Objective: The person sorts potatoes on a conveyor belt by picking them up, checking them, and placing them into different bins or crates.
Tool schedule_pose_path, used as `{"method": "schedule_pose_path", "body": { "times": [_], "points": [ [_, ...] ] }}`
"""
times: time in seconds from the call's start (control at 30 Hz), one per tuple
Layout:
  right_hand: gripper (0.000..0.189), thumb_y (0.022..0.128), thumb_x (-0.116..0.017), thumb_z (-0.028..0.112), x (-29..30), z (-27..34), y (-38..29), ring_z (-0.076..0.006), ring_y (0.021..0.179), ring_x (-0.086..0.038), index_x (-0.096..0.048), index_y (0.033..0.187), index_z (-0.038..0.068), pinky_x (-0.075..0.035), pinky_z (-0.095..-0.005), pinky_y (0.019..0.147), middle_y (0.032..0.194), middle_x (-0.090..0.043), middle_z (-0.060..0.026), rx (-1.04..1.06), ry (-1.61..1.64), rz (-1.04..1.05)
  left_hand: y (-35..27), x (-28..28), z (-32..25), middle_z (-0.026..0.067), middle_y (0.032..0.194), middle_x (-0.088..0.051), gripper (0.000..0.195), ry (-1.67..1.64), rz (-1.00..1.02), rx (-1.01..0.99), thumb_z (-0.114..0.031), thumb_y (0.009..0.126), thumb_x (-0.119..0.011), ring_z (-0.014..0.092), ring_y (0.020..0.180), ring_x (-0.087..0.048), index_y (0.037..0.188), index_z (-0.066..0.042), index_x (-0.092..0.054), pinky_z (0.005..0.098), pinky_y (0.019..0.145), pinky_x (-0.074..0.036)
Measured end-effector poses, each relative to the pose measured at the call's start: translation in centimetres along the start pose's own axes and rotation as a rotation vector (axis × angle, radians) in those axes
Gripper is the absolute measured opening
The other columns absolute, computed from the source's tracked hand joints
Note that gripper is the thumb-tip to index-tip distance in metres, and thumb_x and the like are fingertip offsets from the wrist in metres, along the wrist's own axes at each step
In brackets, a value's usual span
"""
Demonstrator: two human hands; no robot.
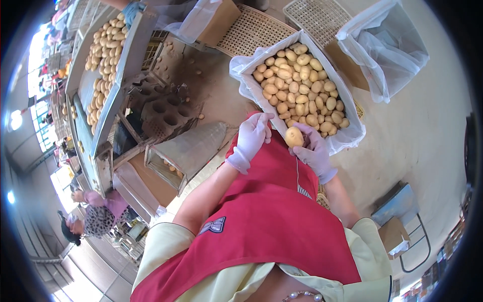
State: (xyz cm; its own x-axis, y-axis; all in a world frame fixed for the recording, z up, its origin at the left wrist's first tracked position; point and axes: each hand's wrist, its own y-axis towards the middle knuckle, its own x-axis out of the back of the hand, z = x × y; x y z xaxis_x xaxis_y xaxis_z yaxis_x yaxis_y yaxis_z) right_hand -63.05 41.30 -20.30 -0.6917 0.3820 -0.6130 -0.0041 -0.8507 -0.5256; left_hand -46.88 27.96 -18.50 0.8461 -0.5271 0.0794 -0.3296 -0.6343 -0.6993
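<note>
My right hand (315, 151), in a pale glove, holds a potato (294, 137) over the near corner of a box lined with white film (260, 94). Many potatoes (302, 99) fill that box almost to its rim. My left hand (252, 136), gloved too, is by the box's left edge, its fingers curled and the index finger pointing towards the box. Whether anything small sits in its fingers cannot be told. Below both hands lies the red apron (264, 211) on my body.
At left stands a metal sorting table (126, 71) bearing potatoes, with a co-worker's blue-gloved hand (132, 12) at its top. Another lined box (392, 56) and plastic crates (256, 30) are beyond. A blue-topped cart (398, 205) stands right; another person (98, 213) is lower left.
</note>
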Motion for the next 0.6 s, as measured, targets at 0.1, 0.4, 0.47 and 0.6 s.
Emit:
{"method": "schedule_pose_path", "body": {
  "times": [0.1,0.4,0.47,0.6],
  "points": [
    [0.058,0.080,-0.076,0.005,-0.6,-0.3,0.4,-0.0094,0.097,-0.059,-0.049,0.132,0.001,-0.050,-0.0225,0.081,0.117,-0.058,-0.0060,0.078,-0.061,-0.028,-1.5,0.6,0.8,0.0032,0.083,-0.062,0.037,-0.077,0.045,-0.166,-0.015,0.100,-0.052,0.008,0.074,-0.057,0.132,0.004,-0.053,0.0219,0.071,-0.049],
    [0.052,0.075,-0.073,-0.004,-4.7,0.9,1.1,-0.0138,0.111,-0.053,-0.055,0.123,0.003,-0.043,-0.0285,0.098,0.119,-0.052,-0.0056,0.402,-0.459,0.081,-4.2,2.0,-1.6,0.0065,0.104,-0.065,0.034,-0.220,-0.013,-0.050,-0.021,0.100,-0.057,0.009,0.087,-0.061,0.123,0.002,-0.063,0.0247,0.081,-0.051],
    [0.052,0.075,-0.073,-0.004,-5.6,1.2,1.8,-0.0143,0.112,-0.052,-0.055,0.123,0.003,-0.042,-0.0289,0.098,0.120,-0.052,-0.0063,0.481,-0.601,0.095,-4.4,3.3,-1.1,0.0061,0.108,-0.065,0.036,-0.342,-0.016,-0.160,-0.022,0.101,-0.055,0.009,0.087,-0.061,0.128,0.002,-0.059,0.0253,0.082,-0.052],
    [0.054,0.073,-0.073,-0.004,-7.9,0.9,2.6,-0.0147,0.111,-0.053,-0.052,0.123,0.001,-0.044,-0.0282,0.097,0.120,-0.050,-0.0083,0.525,-0.735,0.189,-6.0,4.3,-1.6,0.0057,0.112,-0.065,0.045,-0.030,0.054,-0.574,-0.007,0.093,-0.065,0.011,0.101,-0.060,0.135,0.001,-0.054,0.0254,0.093,-0.048]
  ]
}}
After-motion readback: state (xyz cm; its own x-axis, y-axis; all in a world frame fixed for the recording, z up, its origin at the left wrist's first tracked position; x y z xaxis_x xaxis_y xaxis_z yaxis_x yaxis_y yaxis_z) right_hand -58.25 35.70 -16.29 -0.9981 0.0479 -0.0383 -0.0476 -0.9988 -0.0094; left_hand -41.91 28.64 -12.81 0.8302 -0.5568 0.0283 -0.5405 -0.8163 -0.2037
